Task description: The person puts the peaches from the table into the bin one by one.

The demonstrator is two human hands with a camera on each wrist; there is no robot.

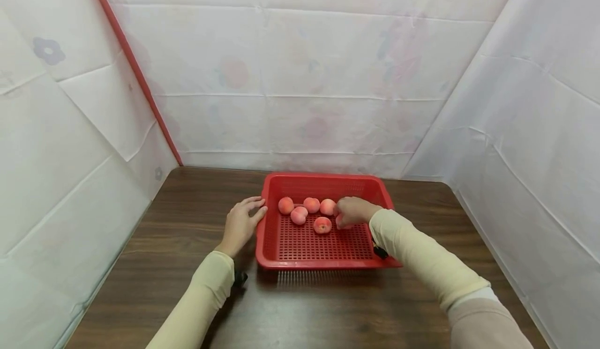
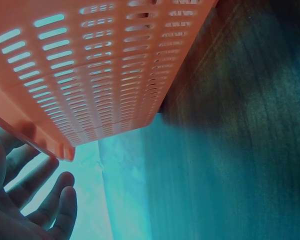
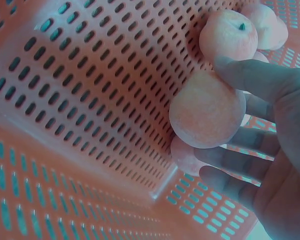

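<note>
A red plastic basket [image 1: 328, 264] with slotted walls holds several pinkish-red peaches [image 1: 322, 225]. My right hand [image 1: 354, 211] reaches into its right half. Thumb and fingers grip one peach [image 3: 207, 109] from the side, close over the slotted floor. Just beyond the thumb sits another peach [image 3: 229, 36], and one more [image 3: 187, 156] shows partly behind the held one. My left hand [image 1: 240, 225] is at the basket's left rim, its fingertips right at the edge. In the left wrist view, the loosely extended fingers [image 2: 32, 185] lie along the rim's outside.
The basket stands on a dark wooden table [image 1: 187, 234]. White patterned sheeting [image 1: 300, 78] hangs behind the table and on both sides, with a red strip [image 1: 136, 67] running down the left corner.
</note>
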